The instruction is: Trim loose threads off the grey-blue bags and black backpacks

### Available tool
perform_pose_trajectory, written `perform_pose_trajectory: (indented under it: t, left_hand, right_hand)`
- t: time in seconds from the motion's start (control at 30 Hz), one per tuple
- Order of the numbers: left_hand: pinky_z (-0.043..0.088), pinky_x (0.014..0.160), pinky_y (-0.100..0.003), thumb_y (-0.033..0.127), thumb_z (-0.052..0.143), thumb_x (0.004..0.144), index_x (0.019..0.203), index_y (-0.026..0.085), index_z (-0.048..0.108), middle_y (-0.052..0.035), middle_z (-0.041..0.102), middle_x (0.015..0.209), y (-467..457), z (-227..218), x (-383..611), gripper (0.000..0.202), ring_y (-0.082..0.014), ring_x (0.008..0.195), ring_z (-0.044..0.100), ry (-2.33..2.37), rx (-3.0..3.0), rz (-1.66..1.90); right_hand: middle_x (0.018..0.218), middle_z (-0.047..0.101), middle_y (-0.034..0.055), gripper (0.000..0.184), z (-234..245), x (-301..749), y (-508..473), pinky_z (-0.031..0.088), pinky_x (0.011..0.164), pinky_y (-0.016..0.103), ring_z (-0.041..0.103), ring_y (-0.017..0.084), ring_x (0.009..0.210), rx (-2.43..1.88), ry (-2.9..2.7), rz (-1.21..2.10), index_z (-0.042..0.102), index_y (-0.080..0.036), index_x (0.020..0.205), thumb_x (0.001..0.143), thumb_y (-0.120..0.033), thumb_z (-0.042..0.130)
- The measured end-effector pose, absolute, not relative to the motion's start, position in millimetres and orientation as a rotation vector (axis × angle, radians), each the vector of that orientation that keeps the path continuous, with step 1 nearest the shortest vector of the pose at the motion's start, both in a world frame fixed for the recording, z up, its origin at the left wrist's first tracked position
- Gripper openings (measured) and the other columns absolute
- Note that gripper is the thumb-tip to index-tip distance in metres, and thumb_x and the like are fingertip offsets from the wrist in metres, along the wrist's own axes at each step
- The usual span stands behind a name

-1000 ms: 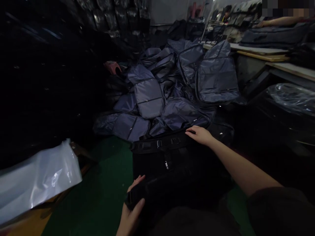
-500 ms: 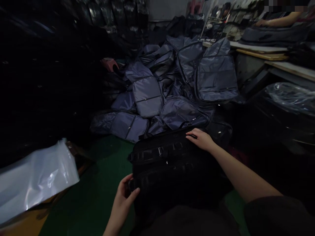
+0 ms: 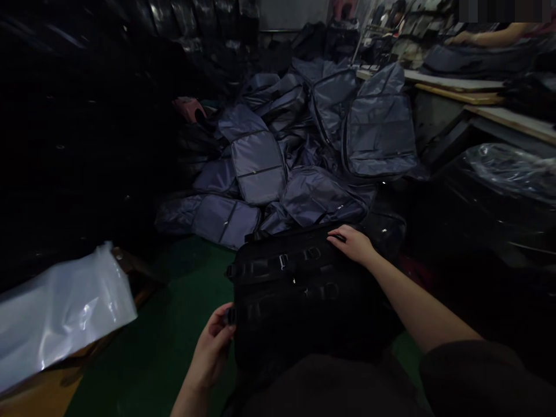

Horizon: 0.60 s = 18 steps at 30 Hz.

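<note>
A black backpack (image 3: 278,313) lies in front of me against my lap, its straps with metal rings and buckles facing up. At its left edge, my left hand (image 3: 212,341) pinches a small dark strap end or buckle between thumb and fingers. My right hand (image 3: 351,244) is closed on the bag's far edge, near the right side; what exactly lies under its fingers is too dark to make out. Just beyond the bag lies a heap of grey-blue bags (image 3: 260,168) with their linings and zips showing.
Clear plastic bags (image 3: 65,307) lie on a low wooden stand at left. Dark plastic-wrapped stacks (image 3: 87,145) rise behind it. At right are a workbench (image 3: 469,84) and crumpled clear plastic (image 3: 508,168). A co-worker's arm (image 3: 495,37) reaches over the bench. The floor (image 3: 174,295) is green.
My left hand has moved slightly left and closed into a tighter pinch at the strap end. My right hand stays on the far edge. The view has shifted a little.
</note>
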<state>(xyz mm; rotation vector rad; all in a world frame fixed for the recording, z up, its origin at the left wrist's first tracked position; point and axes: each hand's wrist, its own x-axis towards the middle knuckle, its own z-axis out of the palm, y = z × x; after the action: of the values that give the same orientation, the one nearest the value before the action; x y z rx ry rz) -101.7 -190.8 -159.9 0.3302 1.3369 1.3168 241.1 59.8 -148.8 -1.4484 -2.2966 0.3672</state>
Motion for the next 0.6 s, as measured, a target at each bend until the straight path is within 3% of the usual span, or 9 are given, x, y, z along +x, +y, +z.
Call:
perform_pose_trajectory:
  t: [0.2, 0.6]
  left_hand:
    - [0.038, 0.05, -0.015, 0.021, 0.074, 0.061, 0.108, 0.02, 0.057, 0.0044, 0.054, 0.066, -192, -154, -98, 0.05, -0.0054, 0.051, 0.046, 1.293, 0.278, 1.357]
    - [0.04, 0.056, -0.016, 0.021, 0.067, 0.073, 0.111, 0.023, 0.055, 0.004, 0.055, 0.072, -197, -171, -112, 0.04, -0.0056, 0.056, 0.048, 1.172, 0.333, 1.334]
  right_hand:
    - [0.099, 0.065, 0.0004, 0.025, -151, 241, 59, 0.048, 0.078, 0.029, 0.062, 0.017, 0.087, -1.478, -2.318, 0.358, 0.067, -0.029, 0.099, 0.083, -0.045, 0.055]
    - [0.1, 0.065, -0.0001, 0.026, -149, 238, 55, 0.048, 0.077, 0.03, 0.062, 0.017, 0.088, -1.507, -2.345, 0.347, 0.066, -0.03, 0.099, 0.083, -0.046, 0.053]
